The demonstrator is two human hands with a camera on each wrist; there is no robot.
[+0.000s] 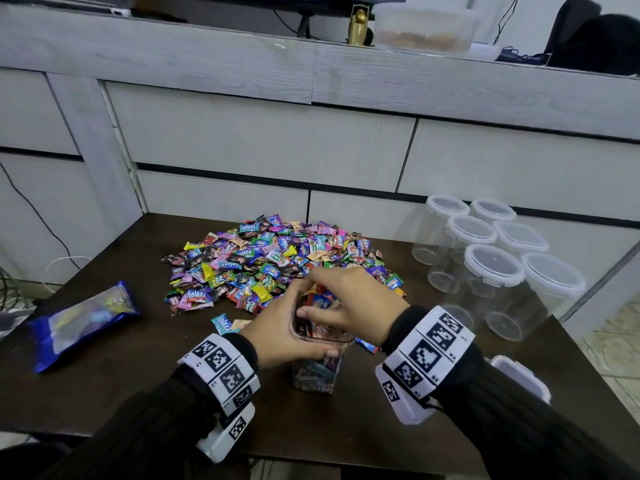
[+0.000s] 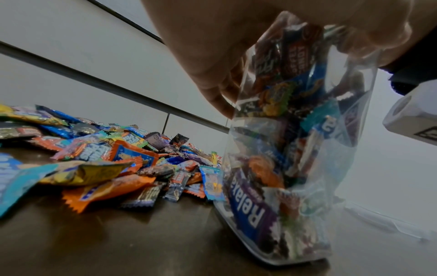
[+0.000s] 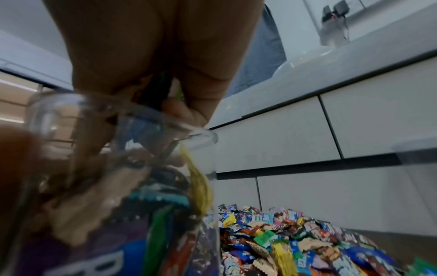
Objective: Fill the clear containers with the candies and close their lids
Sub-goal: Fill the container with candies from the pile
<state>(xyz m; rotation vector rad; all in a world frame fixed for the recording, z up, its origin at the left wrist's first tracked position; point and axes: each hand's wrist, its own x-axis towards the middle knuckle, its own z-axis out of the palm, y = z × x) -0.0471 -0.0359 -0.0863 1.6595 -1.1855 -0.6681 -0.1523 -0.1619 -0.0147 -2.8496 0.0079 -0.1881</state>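
Observation:
A clear container stands on the dark table near the front edge, lidless and mostly full of wrapped candies. My left hand grips it around the rim, and its fingers curl against the clear wall. My right hand is over the opening with its fingertips dipping in. In the right wrist view its fingers pinch a few candies just above the rim. The big candy pile lies just behind the container.
Several empty lidded clear containers stand at the right back of the table. A loose lid lies under my right forearm. A blue candy bag lies at the left. Grey drawers rise behind the table.

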